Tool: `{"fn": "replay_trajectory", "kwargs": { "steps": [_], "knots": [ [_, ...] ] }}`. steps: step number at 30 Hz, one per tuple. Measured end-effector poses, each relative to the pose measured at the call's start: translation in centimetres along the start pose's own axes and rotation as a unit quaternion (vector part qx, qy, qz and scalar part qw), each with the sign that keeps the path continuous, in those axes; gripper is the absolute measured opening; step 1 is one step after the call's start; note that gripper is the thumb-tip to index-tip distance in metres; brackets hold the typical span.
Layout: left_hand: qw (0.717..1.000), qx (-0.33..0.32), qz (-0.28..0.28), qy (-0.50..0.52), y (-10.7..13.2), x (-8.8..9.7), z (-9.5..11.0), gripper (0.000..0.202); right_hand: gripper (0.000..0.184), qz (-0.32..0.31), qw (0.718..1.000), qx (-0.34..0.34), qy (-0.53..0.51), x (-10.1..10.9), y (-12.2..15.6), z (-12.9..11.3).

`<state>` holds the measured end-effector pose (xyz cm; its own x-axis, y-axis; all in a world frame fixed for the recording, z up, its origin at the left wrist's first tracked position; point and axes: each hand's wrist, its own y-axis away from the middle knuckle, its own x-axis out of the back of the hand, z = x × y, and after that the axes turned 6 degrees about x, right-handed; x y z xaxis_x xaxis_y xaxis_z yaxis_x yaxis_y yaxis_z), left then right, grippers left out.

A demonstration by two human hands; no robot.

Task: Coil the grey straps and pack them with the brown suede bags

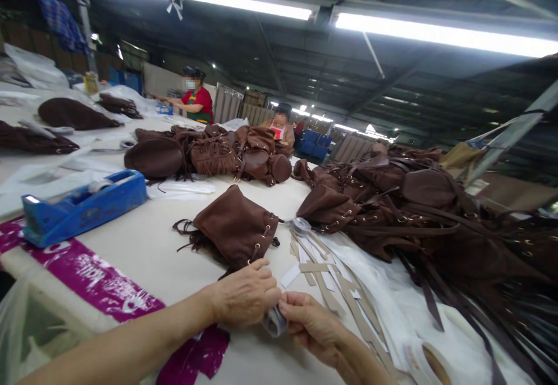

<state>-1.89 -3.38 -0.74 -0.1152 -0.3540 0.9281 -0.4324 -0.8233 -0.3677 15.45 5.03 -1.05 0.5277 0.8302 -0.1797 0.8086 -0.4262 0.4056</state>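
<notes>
A brown drawstring bag (pixel 238 222) with metal eyelets and dark fringe lies on the table just beyond my hands. My left hand (pixel 248 293) is closed beside its near end, where a dark part of the bag runs up to the fingers. Under and between my hands is a greyish, translucent wrapped piece (pixel 275 322); its exact kind I cannot make out. My right hand (pixel 311 322) pinches at the edge of this piece, thumb and forefinger together. The left fingers curl over its top, and what lies inside that grip is partly hidden.
A blue tape dispenser (pixel 87 203) stands at left. Card strips (pixel 326 280) and a grey tape roll (pixel 300 226) lie right of the bag. More brown bags (pixel 392 193) are heaped at right and behind. Another tape roll (pixel 436 364) sits lower right. Two people work farther back.
</notes>
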Motion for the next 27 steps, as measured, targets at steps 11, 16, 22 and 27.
{"fn": "replay_trajectory", "kwargs": {
  "steps": [11, 16, 22, 27],
  "knots": [
    [0.803, 0.444, 0.122, 0.377, 6.4, 0.8, 7.9, 0.030, 0.049, 0.038, 0.979, 0.176, -0.101, -4.7, -0.7, 5.9],
    [0.747, 0.527, 0.122, 0.387, 5.9, 0.1, 8.9, 0.033, 0.047, 0.034, 0.976, 0.208, -0.064, -5.8, -0.6, 6.8],
    [0.703, 0.543, 0.158, 0.431, 5.7, 0.0, 8.5, 0.033, 0.048, 0.033, 0.980, 0.186, -0.061, -6.3, -0.6, 6.6],
    [0.684, 0.540, 0.177, 0.458, 5.8, -0.1, 8.2, 0.033, 0.048, 0.049, 0.978, 0.186, 0.083, -6.6, -0.8, 6.1]
  ]
}}
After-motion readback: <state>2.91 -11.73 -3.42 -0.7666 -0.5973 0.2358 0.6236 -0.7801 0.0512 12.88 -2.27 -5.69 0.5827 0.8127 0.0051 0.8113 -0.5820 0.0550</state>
